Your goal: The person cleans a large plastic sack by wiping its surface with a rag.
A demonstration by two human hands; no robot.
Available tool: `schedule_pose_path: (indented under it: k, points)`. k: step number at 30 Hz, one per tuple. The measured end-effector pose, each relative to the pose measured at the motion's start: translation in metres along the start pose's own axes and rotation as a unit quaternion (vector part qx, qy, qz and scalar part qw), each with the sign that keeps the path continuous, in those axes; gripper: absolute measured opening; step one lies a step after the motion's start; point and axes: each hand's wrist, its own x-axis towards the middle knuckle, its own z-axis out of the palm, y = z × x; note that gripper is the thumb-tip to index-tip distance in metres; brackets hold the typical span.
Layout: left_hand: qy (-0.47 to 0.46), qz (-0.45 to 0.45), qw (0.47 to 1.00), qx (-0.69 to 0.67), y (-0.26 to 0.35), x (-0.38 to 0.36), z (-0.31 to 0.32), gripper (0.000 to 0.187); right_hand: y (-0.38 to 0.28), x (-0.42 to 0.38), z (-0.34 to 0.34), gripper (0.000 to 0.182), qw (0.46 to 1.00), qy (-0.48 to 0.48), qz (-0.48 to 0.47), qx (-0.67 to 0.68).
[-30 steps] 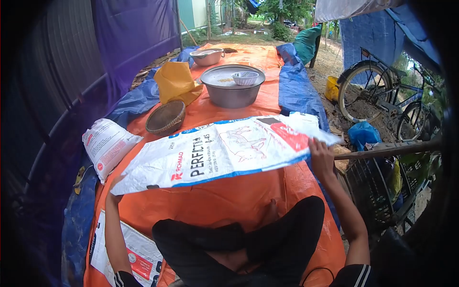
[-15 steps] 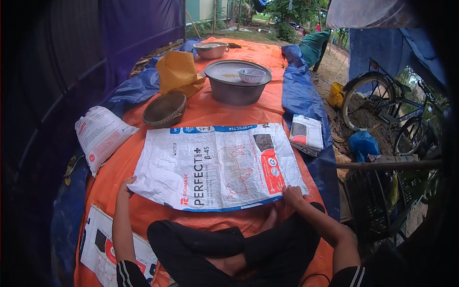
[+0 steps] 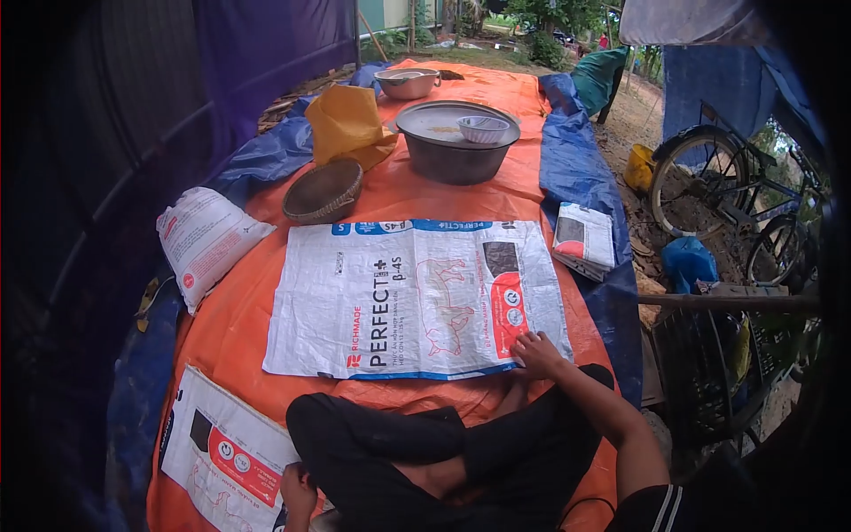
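A flattened white feed sack (image 3: 412, 301) with red, black and blue print lies spread on the orange tarp in front of my crossed legs. My right hand (image 3: 536, 353) rests on its near right corner, fingers spread and open. Beside my knee, my left hand (image 3: 298, 488) is at the right edge of another flattened feed sack (image 3: 222, 452) on the lower left. Its fingers are loosely bent and apart, with nothing visible in them. A folded pile of sacks (image 3: 585, 235) sits to the right of the spread one.
A full white sack (image 3: 210, 239) stands at left. Beyond the spread sack are a woven basket (image 3: 324, 191), a yellow bag (image 3: 346, 124), a large covered pot (image 3: 456, 160) with a small bowl (image 3: 483, 130) on top, and a metal basin (image 3: 406, 84). A bicycle (image 3: 709, 191) stands at right.
My left hand has let go of the spread sack's near left corner and moved down to the sack at lower left. My right hand has loosened its grip; the spread sack now lies flatter.
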Motion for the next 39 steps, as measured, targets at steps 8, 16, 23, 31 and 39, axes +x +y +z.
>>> schedule_pose_path:
  k: [8,16,23,31,39]
  points:
    - [-0.109,0.217,0.961,0.137,-0.029,-0.051,0.034,0.062,-0.024,0.027,0.015,0.074,0.988,0.087,-0.074,-0.102]
    - [-0.311,0.051,0.93,0.19,-0.004,-0.066,-0.013,0.049,-0.043,0.055,0.065,0.052,0.98,0.123,-0.126,-0.091]
    - [-0.25,-0.013,0.967,0.041,0.075,-0.007,-0.11,0.045,-0.042,0.049,0.046,0.061,1.0,0.005,0.001,-0.022]
    - [-0.064,0.177,0.971,-0.145,0.228,0.108,-0.144,0.047,-0.039,0.05,0.053,0.068,0.999,0.016,0.001,0.05]
    - [-0.133,0.134,0.888,-0.419,0.243,0.24,-0.018,0.035,-0.038,0.046,0.046,0.067,0.997,0.031,-0.001,0.065]
